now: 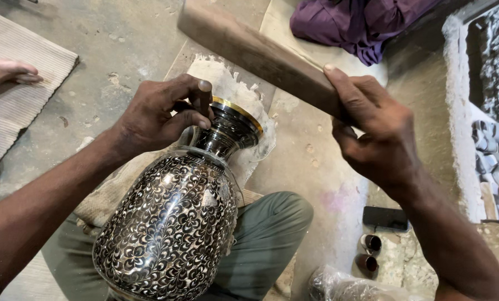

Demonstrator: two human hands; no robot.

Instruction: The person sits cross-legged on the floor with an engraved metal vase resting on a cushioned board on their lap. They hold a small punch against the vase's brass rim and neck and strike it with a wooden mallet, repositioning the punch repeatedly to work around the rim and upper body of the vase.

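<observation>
One engraved metal vase [171, 228] fills the lower centre of the frame, lying tilted across your lap, its long axis running from the round patterned belly at lower left up to the gold-rimmed mouth at centre. Your left hand [160, 114] sits right at that neck, fingers closed around a small dark punch-like tool [203, 96] whose tip rests beside the rim, so this hand is the nearer one to the vase. Your right hand [372, 128] is to the right of the mouth and apart from it, clenched around the lower end of a long wooden bat [260, 56] that slants up toward the top centre of the frame, above the tool. Beneath the vase is a sack cloth [101, 198] over your green trousers, on a dusty concrete floor [121, 44]. A purple cloth [361, 22] lies at upper right, a ribbed mat [15, 106] at upper left, where another person's hand [4, 72] rests.
</observation>
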